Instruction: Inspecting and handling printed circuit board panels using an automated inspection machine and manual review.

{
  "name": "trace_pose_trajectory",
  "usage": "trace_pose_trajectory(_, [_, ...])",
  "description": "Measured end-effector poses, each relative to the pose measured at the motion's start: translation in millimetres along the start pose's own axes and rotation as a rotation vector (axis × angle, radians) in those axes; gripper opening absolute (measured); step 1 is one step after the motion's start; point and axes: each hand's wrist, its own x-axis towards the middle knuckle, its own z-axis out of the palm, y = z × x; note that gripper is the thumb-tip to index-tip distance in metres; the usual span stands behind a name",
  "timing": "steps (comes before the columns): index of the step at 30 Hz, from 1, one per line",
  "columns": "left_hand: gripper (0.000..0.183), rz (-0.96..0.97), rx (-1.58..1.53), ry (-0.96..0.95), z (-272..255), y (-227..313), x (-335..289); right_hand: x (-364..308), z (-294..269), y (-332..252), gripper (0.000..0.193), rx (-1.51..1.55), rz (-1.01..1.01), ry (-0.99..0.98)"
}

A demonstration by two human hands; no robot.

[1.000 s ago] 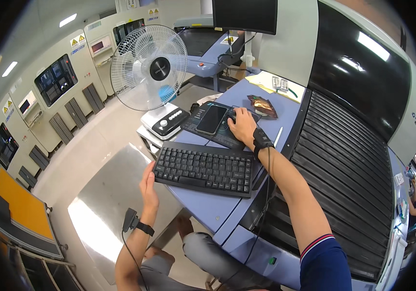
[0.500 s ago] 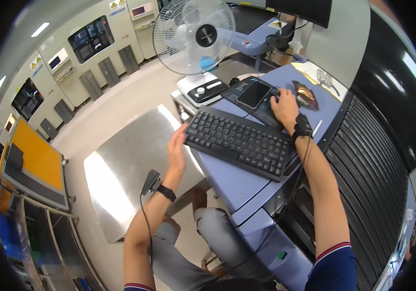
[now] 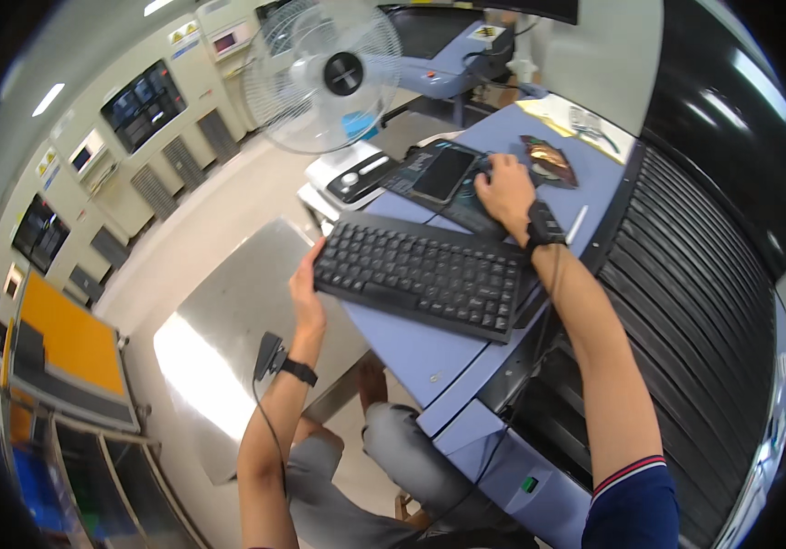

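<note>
A black keyboard (image 3: 420,274) lies slanted across the front of the blue-grey worktop (image 3: 393,348). At its left end my left hand (image 3: 307,288) grips the edge, its fingers partly hidden by the keyboard. Farther right, my right hand (image 3: 506,194) rests with curled fingers over a dark computer mouse, mostly covered by the hand. Under and beside it is a dark patterned mat (image 3: 402,178), on which lies a black smartphone (image 3: 445,175). To the right of the hand sits a shiny brown wrapper-like piece (image 3: 548,162). A white pen (image 3: 578,223) lies near my right wrist.
A white fan (image 3: 324,78) stands beyond the keyboard. Left of the worktop is a metal table (image 3: 237,311). Black ribbed covers (image 3: 695,302) run along the right side. Yellow paper with metal tools (image 3: 585,123) lies at the far corner. Cables trail from both wrist straps.
The whole scene has shifted leftward as my view turned slightly right. Both hands stay at the keyboard's left end and over the mouse.
</note>
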Motion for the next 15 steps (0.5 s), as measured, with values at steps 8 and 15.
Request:
trace_pose_trajectory(8, [0.057,-0.021,-0.032,0.055,6.1,1.1,-0.8,-5.5,-5.9,-7.3,0.035,0.031,0.034,0.046])
trace_pose_trajectory(15, [0.058,-0.027,0.015,0.028,6.4,8.4,-0.9,-0.7,-7.1,-3.7,0.034,0.055,0.033,0.038])
